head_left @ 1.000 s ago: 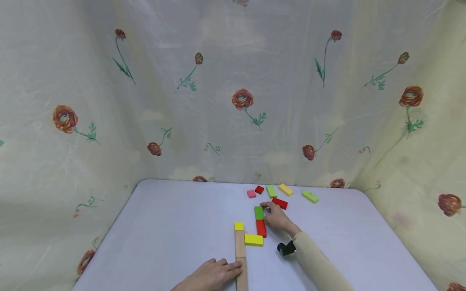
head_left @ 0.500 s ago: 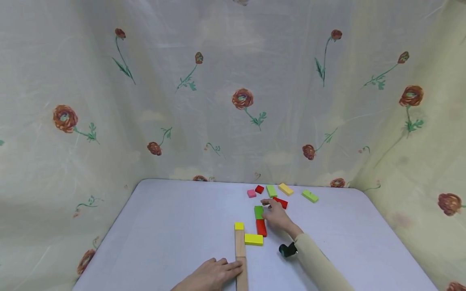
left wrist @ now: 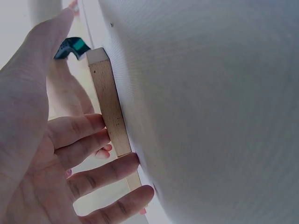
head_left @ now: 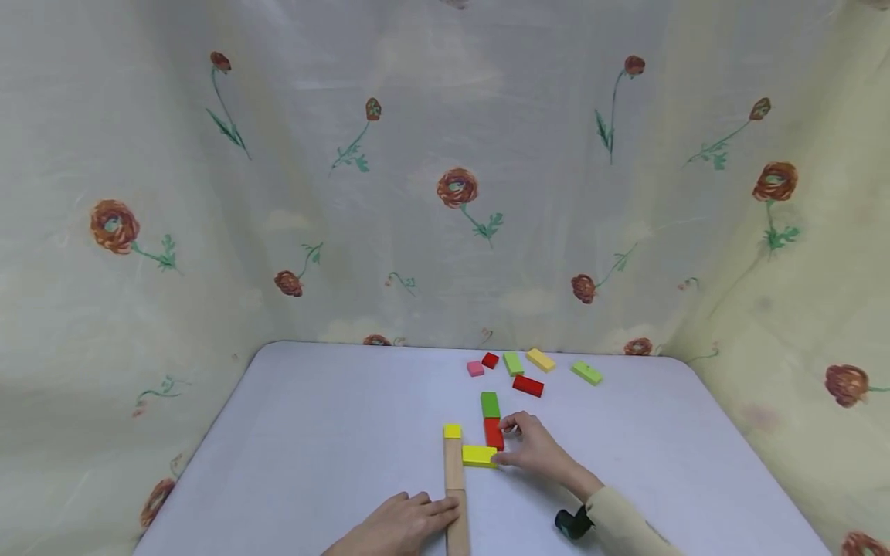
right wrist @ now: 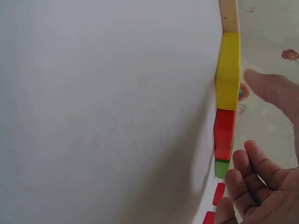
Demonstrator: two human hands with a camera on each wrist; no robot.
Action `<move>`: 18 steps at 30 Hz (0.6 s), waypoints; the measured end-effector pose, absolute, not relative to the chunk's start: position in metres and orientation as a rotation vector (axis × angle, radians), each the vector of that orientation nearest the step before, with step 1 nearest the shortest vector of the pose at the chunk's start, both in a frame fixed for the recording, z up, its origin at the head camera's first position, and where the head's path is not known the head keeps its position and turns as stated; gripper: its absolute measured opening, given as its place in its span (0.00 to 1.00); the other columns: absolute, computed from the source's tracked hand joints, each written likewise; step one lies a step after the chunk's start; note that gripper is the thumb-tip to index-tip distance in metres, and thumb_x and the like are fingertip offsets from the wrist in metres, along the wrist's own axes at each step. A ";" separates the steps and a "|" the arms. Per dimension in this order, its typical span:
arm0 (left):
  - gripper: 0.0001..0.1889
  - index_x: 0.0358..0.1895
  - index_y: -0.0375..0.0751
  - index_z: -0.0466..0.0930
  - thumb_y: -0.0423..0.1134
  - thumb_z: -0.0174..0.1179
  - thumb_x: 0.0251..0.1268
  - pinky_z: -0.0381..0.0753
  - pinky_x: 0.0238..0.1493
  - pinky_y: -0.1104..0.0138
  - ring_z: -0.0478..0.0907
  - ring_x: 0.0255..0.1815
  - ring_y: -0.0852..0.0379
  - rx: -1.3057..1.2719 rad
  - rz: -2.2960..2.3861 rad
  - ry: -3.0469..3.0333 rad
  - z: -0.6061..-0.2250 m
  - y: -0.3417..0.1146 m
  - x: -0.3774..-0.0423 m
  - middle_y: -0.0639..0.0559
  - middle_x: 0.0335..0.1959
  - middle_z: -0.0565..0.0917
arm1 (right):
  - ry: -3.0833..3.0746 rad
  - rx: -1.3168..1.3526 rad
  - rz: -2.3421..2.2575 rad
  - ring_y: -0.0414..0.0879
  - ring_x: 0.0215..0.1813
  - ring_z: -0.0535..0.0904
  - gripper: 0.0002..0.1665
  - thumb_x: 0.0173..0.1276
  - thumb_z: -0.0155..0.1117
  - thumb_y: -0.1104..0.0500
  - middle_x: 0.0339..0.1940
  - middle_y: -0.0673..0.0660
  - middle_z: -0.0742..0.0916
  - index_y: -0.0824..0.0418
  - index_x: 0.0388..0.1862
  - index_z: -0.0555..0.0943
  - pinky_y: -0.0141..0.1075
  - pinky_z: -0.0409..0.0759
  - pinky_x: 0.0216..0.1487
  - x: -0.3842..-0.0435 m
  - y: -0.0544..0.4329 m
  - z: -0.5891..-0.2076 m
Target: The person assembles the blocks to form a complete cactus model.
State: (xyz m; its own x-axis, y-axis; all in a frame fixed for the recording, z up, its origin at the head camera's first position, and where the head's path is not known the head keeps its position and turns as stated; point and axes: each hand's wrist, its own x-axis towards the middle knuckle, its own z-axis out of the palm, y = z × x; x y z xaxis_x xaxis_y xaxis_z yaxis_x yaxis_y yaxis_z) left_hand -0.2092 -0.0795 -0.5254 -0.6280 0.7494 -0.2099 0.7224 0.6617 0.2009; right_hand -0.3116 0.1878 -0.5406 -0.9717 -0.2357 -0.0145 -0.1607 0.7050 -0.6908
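Note:
My left hand (head_left: 399,527) rests its fingertips on two wooden blocks laid end to end: a near wooden block (head_left: 458,533) and a farther wooden block (head_left: 453,465). A small yellow block (head_left: 453,431) caps their far end. Sideways from them runs a yellow block (head_left: 478,456). A red block (head_left: 493,434) stretches away from its right end, followed by a green block (head_left: 490,405). My right hand (head_left: 538,454) hovers close to the yellow and red blocks with thumb and fingers apart. In the right wrist view, nothing sits between that thumb and the fingers (right wrist: 240,186).
Loose at the back lie a pink cube (head_left: 476,368), a red cube (head_left: 490,361), a light green block (head_left: 513,364), a pale yellow block (head_left: 540,360) and a red block (head_left: 528,386). Another light green block (head_left: 587,373) lies farther right. A flowered curtain (head_left: 389,232) encloses the table (head_left: 334,432).
My right hand has drawn back from beside the green block toward the near end of the red block and the yellow block. The left hand keeps its place on the wooden blocks.

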 end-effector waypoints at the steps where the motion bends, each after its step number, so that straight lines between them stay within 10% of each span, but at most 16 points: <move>1: 0.40 0.70 0.60 0.66 0.71 0.58 0.53 0.80 0.48 0.63 0.74 0.47 0.66 1.181 0.143 2.609 -0.526 -0.080 -0.209 0.67 0.67 0.71 | 2.806 -0.348 -1.110 0.45 0.48 0.70 0.33 0.47 0.81 0.50 0.44 0.50 0.79 0.56 0.49 0.75 0.39 0.75 0.50 -0.311 0.187 -0.542; 18: 0.40 0.70 0.58 0.67 0.72 0.55 0.55 0.80 0.47 0.63 0.75 0.49 0.65 1.224 0.156 2.616 -0.525 -0.083 -0.209 0.66 0.67 0.71 | 2.833 -0.406 -0.967 0.45 0.48 0.69 0.33 0.44 0.82 0.50 0.44 0.49 0.77 0.54 0.47 0.76 0.43 0.72 0.51 -0.310 0.179 -0.541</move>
